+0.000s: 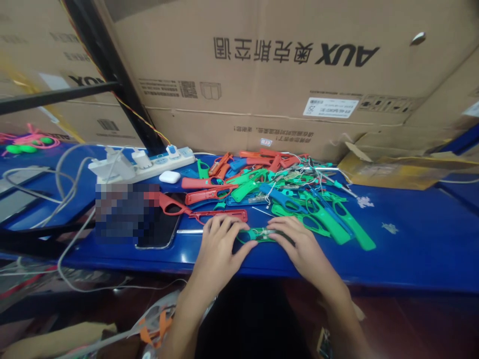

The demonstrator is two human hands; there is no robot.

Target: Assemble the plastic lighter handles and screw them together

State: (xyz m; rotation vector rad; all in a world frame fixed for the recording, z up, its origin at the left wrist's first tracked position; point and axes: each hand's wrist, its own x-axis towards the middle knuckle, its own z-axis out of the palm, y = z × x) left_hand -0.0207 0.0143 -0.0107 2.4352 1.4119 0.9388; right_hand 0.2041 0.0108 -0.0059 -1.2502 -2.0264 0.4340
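My left hand (220, 247) and my right hand (299, 247) rest side by side on the near part of the blue table (411, 249). Between them lies a green plastic toy-gun shell (260, 234) with small metal parts inside it. Fingers of both hands press on its two ends. Just beyond my hands a pile of red, green and blue plastic shells (277, 189) spreads across the table. A red shell (219, 215) lies right above my left fingers.
A black phone (159, 227) lies left of my left hand. Behind it sit a white power strip (149, 162) with chargers and a white earbud case (169, 176). Large cardboard boxes (280, 75) wall off the back. Cables trail at the left.
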